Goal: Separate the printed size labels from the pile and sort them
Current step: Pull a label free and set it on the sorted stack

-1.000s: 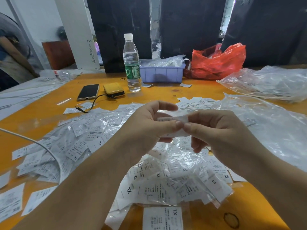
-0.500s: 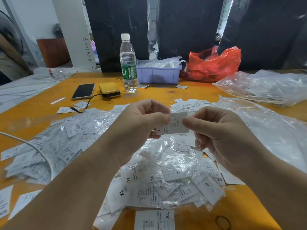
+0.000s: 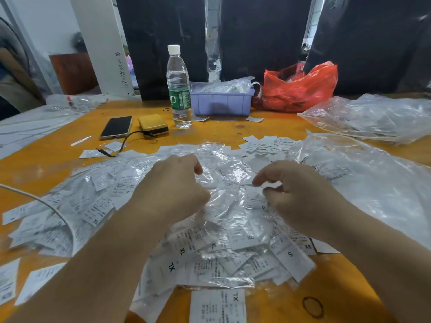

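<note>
Labels in thin clear sleeves lay in a loose pile on the orange tabletop, spread directly under both hands. The left hand hovered over the pile with curled fingers; whether it held anything, I cannot tell. The right hand was nearer to the S label, which lay just left of its fingertips, long axis pointing away from the person. Its fingers were bent, perhaps pinching the sleeve film.
</note>
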The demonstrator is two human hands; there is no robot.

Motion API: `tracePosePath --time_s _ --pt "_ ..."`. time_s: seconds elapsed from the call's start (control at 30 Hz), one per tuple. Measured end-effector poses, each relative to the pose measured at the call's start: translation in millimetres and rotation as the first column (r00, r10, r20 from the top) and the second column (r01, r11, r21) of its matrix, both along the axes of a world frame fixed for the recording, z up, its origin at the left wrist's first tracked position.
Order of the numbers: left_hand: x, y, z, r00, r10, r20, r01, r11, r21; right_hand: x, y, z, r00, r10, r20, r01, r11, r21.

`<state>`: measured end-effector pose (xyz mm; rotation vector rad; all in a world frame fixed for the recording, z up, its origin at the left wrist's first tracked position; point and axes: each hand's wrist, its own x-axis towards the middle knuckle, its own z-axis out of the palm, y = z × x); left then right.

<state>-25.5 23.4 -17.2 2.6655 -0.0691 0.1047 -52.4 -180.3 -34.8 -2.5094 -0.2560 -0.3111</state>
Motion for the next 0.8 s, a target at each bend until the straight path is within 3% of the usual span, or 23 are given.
tracePosePath --time_s 0.13,0.33,0.43,0.6,0.8 --pt "-2 -3 3 0.995 -0.013 0.097 0.012 1.0 0.005 4 -2 -7 0.99 -0.027 -0.141 -0.01 0.967 -0.255" --pt "-9 -8 2 0.995 -0.093 0.028 0.096 0.988 -0.118 7 0 -6 0.992 -0.022 -0.123 -0.021 0.941 -0.339" --pt "-10 -10 0 0.994 -0.107 0.003 0.106 0.981 -0.16 5 0 -4 0.998 -0.01 -0.054 -0.007 0.956 -0.292" --pt "-9 -11 0 0.994 -0.097 0.044 0.104 0.975 -0.195 -1 -1 2 0.994 -0.003 0.106 0.009 0.998 -0.059" --pt "-12 -19 -2 0.972 -0.221 0.077 0.234 0.924 -0.304 -8 7 7 0.977 0.115 0.178 -0.145 0.976 0.165"
